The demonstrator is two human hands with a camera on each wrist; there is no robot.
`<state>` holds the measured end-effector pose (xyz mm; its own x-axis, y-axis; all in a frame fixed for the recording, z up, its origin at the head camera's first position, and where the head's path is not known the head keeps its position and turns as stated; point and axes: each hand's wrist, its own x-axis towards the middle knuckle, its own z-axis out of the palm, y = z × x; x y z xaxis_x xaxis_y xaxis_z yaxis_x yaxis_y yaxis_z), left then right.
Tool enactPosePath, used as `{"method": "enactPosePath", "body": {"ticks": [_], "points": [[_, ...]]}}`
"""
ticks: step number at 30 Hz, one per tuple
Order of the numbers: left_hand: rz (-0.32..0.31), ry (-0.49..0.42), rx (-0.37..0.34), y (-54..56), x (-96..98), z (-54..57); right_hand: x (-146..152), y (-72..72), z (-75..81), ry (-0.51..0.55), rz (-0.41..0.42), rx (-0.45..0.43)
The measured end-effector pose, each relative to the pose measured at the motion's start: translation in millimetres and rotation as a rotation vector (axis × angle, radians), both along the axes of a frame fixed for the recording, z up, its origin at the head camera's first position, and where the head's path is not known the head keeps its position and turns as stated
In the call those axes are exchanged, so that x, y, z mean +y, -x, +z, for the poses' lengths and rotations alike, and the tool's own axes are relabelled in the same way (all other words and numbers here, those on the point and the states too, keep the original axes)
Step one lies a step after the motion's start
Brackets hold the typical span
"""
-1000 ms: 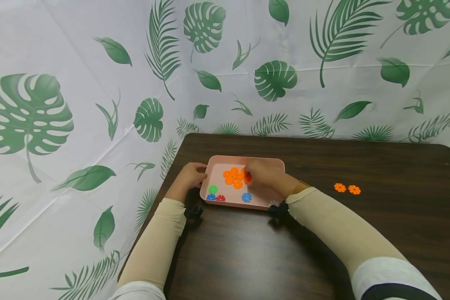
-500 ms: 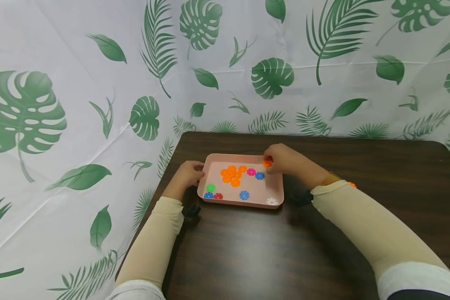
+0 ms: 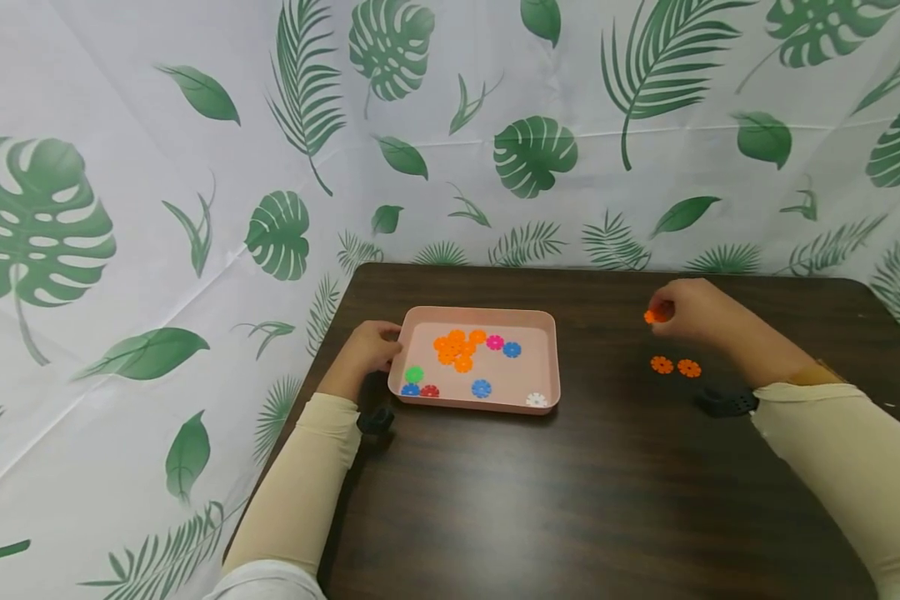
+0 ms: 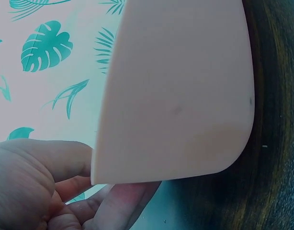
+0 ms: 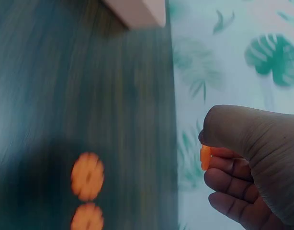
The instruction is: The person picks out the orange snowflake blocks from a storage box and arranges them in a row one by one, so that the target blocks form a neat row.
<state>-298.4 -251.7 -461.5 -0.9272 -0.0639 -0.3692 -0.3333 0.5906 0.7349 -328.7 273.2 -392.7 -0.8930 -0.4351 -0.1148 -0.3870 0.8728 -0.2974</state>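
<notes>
My left hand grips the left edge of a shallow pink tray. In the left wrist view the thumb and fingers lie at one end of the tray's outer wall. Inside the tray lies a cluster of orange notched, flower-shaped discs. Over the table to the right, my right hand pinches an orange flower-shaped disc between thumb and index finger. Two more orange discs lie side by side on the table, the left one and the right one, nearer me than that hand.
Other discs in the tray are pink, blue, green, red and white. The dark wooden table meets a leaf-printed cloth at its back and left.
My right hand has left the orange cluster in the tray with a disc and moved right, over the table. The left hand stays on the tray's edge.
</notes>
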Motion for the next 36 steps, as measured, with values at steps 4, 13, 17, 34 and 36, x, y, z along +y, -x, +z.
{"method": "enactPosePath", "body": {"ticks": [4, 13, 17, 34, 36], "points": [[-0.006, -0.002, -0.002, 0.5, -0.8, -0.1, 35, -9.2, -11.2, -0.010, -0.048, -0.021], [-0.003, -0.003, -0.002, 1.2, -2.3, -1.2, 87, -26.3, -44.8, -0.057, -0.121, -0.083], [-0.009, 0.002, 0.000, 1.3, -2.3, -0.5, 95, -31.1, -55.7, -0.063, -0.136, -0.096], [0.007, 0.016, -0.003, -0.9, 0.2, -0.5, 90, -43.6, -63.7, -0.067, -0.147, -0.068], [0.006, 0.018, -0.002, -1.2, 0.5, -0.3, 89, -44.6, -64.0, -0.067, -0.146, -0.062]]}}
